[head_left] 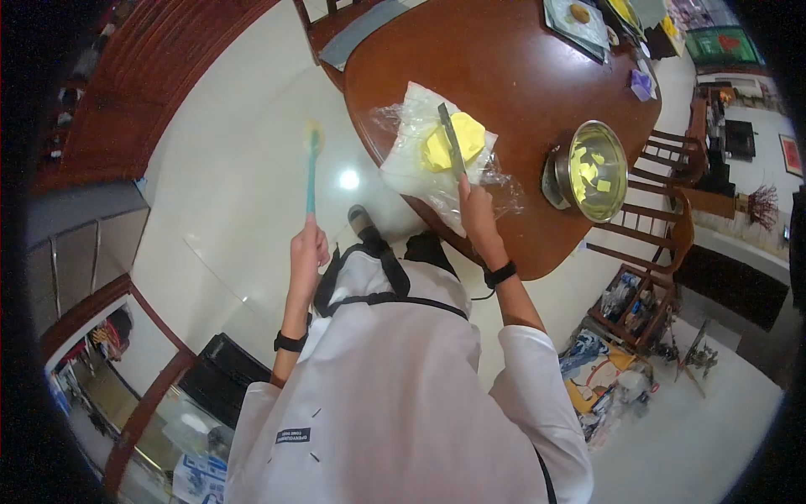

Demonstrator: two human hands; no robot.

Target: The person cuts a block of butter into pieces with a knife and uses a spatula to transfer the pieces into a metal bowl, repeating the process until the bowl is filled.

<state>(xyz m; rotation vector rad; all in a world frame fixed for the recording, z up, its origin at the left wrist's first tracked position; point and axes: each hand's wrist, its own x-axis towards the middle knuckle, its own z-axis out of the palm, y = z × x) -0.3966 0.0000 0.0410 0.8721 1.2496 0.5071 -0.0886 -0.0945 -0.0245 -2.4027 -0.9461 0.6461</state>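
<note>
My left hand [309, 249] is closed round the lower end of a teal-handled tool [311, 172], held upright over the floor, its tip blurred. My right hand [477, 214] grips a knife [451, 139], whose blade lies across a yellow block [468, 134]. Under the block are white paper [414, 113] and crumpled clear plastic [501, 191] near the edge of the brown table [537, 101]. To the right, a metal bowl [617, 155] holds several yellow pieces [588, 170]; it sits tilted-looking on a small stand or scale [554, 181].
A board with a round item [579, 13] lies at the table's far edge, near a purple wrapper [641, 85]. Wooden chairs [646, 223] stand to the right, and another chair [361, 34] at the upper left. A wooden crate [635, 307] is on the floor at right.
</note>
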